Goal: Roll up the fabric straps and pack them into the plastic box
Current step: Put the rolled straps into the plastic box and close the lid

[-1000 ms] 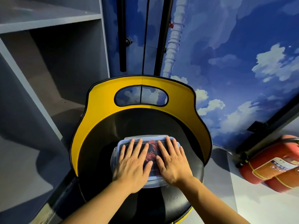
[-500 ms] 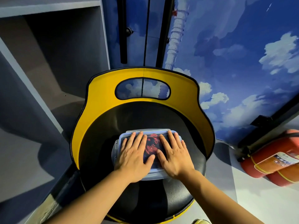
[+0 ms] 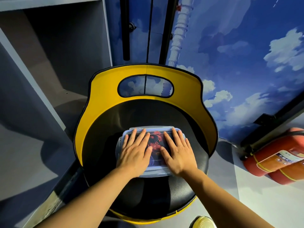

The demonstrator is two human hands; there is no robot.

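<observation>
hands [image 3: 157, 153] on box [image 3: 154, 173], box on chair [image 3: 144, 195], extinguishers [image 3: 276, 158] right

Your chair [image 3: 202, 102] has a yellow back edged in black and a glossy black seat. The plastic box [image 3: 153, 172] is clear with a pale blue tint, and through its lid you see red and dark blue straps [image 3: 155, 140]. The wall [image 3: 246, 55] behind carries a deep blue sky with white clouds. The shelving [image 3: 49, 71] is grey, the fire extinguishers [image 3: 271, 160] red with yellow bands.
</observation>
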